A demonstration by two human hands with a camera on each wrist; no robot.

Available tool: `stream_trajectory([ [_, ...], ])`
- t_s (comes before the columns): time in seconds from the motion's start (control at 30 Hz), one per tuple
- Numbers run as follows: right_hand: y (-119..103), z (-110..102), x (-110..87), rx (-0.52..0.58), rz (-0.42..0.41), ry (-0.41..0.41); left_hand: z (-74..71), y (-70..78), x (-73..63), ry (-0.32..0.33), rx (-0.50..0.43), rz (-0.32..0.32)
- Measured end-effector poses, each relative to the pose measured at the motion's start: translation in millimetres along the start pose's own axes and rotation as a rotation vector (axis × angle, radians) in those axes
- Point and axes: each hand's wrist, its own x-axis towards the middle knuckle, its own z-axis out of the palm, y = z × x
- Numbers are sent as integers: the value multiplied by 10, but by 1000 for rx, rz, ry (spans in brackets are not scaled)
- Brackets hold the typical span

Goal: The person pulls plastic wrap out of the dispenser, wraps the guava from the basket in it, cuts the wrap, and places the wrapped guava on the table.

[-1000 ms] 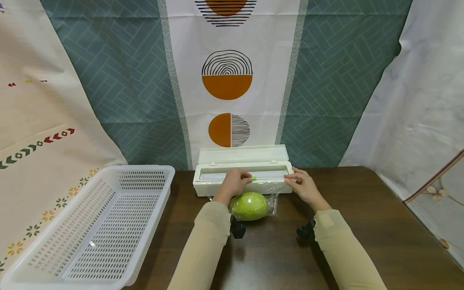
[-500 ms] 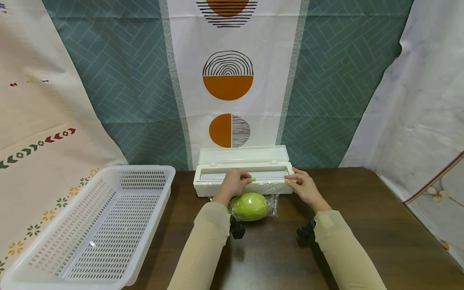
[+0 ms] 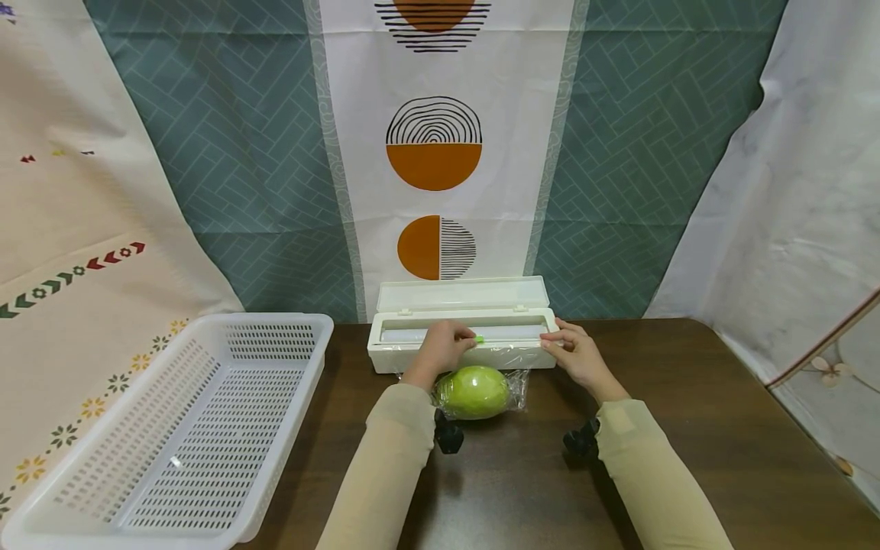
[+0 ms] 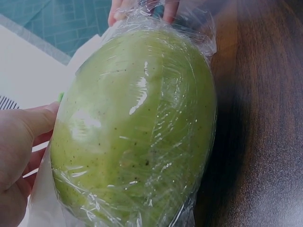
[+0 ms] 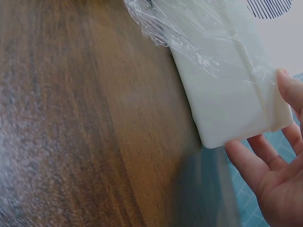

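A white cling film dispenser (image 3: pixel 481 357) stands at the back of the table with its lid (image 3: pixel 462 295) raised and a film roll (image 3: pixel 516 331) inside. On its front rim, my left hand (image 3: pixel 443 347) pinches a small green cutter slider (image 3: pixel 479 339). My right hand (image 3: pixel 580 357) grips the dispenser's right end; in the right wrist view the thumb and fingers (image 5: pixel 248 163) touch that end. Before the dispenser lies a green oval melon-like fruit (image 3: pixel 474 392), wrapped in clear film (image 4: pixel 184 94). Film from the dispenser (image 5: pixel 227 90) hangs over its front toward the fruit.
A white perforated plastic basket (image 3: pixel 199 435) stands on the left. The brown wooden table (image 3: pixel 687 397) extends to the right and toward me. Behind the dispenser hangs a patterned cloth (image 3: pixel 440 183). A dark wrist camera (image 3: pixel 448 434) sits close to the fruit.
My left hand and the green slider have shifted very slightly left along the dispenser. The right hand keeps its place on the end, and the fruit stays put.
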Motion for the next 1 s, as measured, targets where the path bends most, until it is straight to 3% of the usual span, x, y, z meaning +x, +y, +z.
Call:
stream_trajectory([
  [1.0,5,2,3,5,4,0,-20,-51,9,-7,9,5],
])
